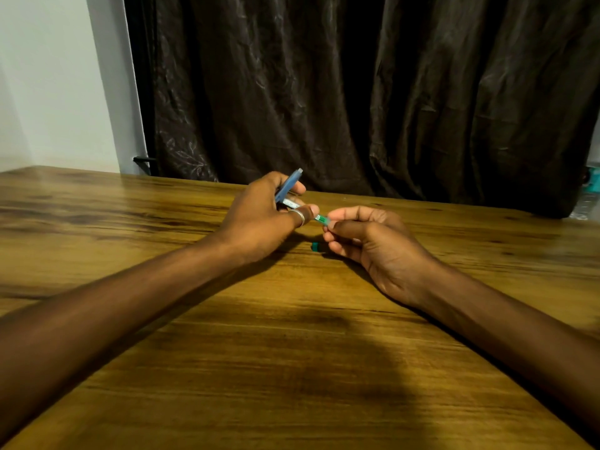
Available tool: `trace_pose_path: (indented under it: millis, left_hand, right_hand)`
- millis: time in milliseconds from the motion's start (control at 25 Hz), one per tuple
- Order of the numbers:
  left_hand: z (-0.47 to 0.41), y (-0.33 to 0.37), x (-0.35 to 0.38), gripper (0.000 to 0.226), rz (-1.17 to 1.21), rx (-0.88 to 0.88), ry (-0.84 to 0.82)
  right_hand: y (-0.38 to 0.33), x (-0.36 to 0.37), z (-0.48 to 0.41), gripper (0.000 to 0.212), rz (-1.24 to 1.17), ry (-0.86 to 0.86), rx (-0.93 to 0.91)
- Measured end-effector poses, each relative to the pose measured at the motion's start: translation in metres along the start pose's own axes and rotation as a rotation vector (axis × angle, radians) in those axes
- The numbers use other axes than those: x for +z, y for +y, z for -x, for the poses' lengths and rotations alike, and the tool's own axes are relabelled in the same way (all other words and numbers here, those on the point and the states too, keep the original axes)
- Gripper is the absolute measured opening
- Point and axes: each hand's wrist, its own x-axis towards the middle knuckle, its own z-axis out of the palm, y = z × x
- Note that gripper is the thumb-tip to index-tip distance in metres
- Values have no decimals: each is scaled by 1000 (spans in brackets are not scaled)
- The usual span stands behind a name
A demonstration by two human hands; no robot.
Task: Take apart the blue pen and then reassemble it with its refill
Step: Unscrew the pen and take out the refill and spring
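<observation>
Head view: left hand (259, 219) clamps slim blue pen barrel (288, 186); right hand (370, 241) pinches its green tip (321, 218) over grainy wooden table (227, 352).

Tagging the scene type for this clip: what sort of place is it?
Likely a room in a home, not a workshop: a wood-grain table, a dark patterned curtain hanging behind it, and a plain white wall at left.

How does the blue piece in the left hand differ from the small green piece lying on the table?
The blue piece is long and slim; the green piece is short and stubby. The blue piece is held in the left hand, angled up off the wooden table; the green piece lies loose on it, untouched, beside the right hand. Colours differ: blue versus green. Both look like plastic pen parts.
</observation>
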Motion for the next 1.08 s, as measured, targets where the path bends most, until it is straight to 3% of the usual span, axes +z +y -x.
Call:
trace_pose_path:
  millis: [440, 800, 1080]
  left_hand:
    - [0, -3, -4, 25, -83, -69, -415]
    - [-6, -7, -18, 23, -242, -83, -507]
    - [-6, -12, -16, 9, -353, 2, -522]
  right_hand:
    - [0, -3, -1, 18, 165, 90, -55]
    - [-10, -19, -8, 21, 251, 312, -143]
    - [-10, -20, -10, 22, 267, 310, -152]
